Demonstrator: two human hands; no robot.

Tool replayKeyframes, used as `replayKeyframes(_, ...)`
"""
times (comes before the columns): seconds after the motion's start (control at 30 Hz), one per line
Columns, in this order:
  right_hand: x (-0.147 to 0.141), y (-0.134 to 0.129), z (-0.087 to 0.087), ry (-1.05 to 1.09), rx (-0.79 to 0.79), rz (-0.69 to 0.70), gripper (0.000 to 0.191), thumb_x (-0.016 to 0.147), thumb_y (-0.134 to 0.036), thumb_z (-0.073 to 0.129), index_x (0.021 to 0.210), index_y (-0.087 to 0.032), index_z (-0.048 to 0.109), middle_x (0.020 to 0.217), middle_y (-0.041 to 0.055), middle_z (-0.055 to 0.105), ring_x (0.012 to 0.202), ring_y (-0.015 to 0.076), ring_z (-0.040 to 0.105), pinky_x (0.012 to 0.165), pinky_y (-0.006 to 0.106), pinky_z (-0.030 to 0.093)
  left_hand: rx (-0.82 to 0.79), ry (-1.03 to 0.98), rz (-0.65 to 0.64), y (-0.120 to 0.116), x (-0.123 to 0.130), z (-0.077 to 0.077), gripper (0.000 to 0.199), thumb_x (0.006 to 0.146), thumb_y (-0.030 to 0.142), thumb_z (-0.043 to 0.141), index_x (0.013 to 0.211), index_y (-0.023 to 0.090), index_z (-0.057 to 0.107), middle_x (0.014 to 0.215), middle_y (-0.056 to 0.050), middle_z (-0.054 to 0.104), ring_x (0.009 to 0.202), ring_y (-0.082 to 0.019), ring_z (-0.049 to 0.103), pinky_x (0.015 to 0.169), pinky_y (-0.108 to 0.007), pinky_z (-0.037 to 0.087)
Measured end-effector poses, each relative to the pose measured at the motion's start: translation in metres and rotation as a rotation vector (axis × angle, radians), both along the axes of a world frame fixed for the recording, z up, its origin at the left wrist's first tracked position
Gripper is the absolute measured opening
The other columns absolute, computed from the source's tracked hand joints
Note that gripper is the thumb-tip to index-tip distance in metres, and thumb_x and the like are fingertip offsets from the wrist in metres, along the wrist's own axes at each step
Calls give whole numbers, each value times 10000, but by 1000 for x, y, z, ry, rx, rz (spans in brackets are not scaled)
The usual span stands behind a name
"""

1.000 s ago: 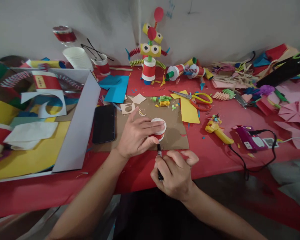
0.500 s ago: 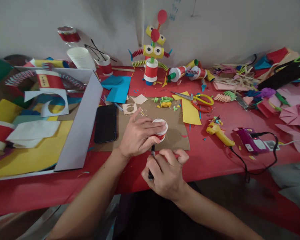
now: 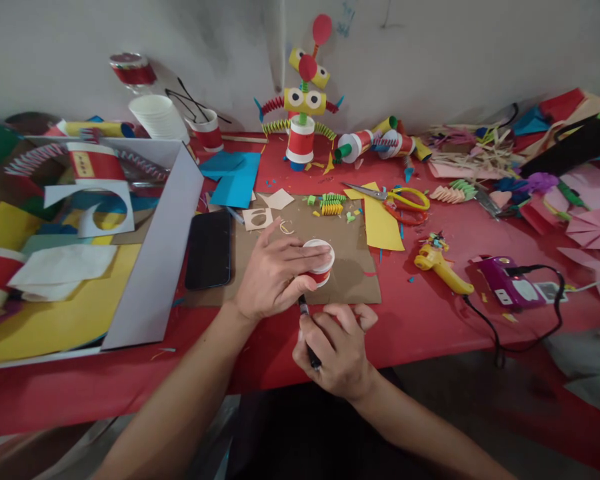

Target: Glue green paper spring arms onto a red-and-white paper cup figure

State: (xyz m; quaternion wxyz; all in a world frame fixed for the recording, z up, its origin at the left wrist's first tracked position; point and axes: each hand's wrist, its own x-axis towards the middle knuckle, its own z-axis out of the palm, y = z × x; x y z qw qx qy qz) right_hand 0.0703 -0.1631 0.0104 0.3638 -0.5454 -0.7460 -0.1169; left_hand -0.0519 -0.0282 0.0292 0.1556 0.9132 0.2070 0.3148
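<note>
Red tabletop (image 3: pixel 275 343) spreading around paper cup (image 3: pixel 325 274) | I'm seemingly steadying it, left hand (image 3: pixel 275 275) open | right hand (image 3: pixel 337 353) gripping black marker (image 3: pixel 304 307) beside cup, calling for stillness

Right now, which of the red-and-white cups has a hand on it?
The cup on the brown cardboard: the left hand's fingers lie across its white end, while no hand touches the others.
</note>
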Motion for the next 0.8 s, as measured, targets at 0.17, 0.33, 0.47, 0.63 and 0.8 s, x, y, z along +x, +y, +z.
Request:
replayKeyframes(0.17,-4,8,-1,-51,-40,-16,114,776,-171,588,885,-167,623,689,-13,659,759,176,560,717,405,270,-12,8,1,0,0,1,506,940,540,254,1195,333,639,1211,25,670,1025,-215,602,1150,-527,145)
replayKeyframes(0.33,1,6,6,-20,-105,-7,111,787,-182,583,894,-176,616,724,-11,685,799,185,568,750,412,267,-22,20,4,1,-1,1,514,937,554,252,1200,335,636,1204,14,675,1031,-214,602,1152,-533,133)
replayKeyframes(0.47,16,-4,11,90,-131,-10,97,808,-210,582,899,-187,606,724,-24,696,817,192,577,773,414,267,-34,20,14,0,0,0,526,937,562,235,1208,342,628,1209,16,672,1027,-207,608,1158,-524,122)
replayKeyframes(0.63,37,-8,19,209,-191,-28,64,844,-196,548,865,-199,608,712,-15,697,781,187,579,780,407,291,-27,0,8,0,0,-1,488,950,516,254,1219,336,620,1211,11,670,1039,-208,609,1158,-536,109)
replayKeyframes(0.8,66,-2,28,301,-125,-177,100,856,-204,548,843,-208,647,707,12,677,737,189,580,785,411,349,8,0,36,1,1,-3,348,933,412,399,1172,348,644,1159,39,696,1041,-205,602,1153,-552,116)
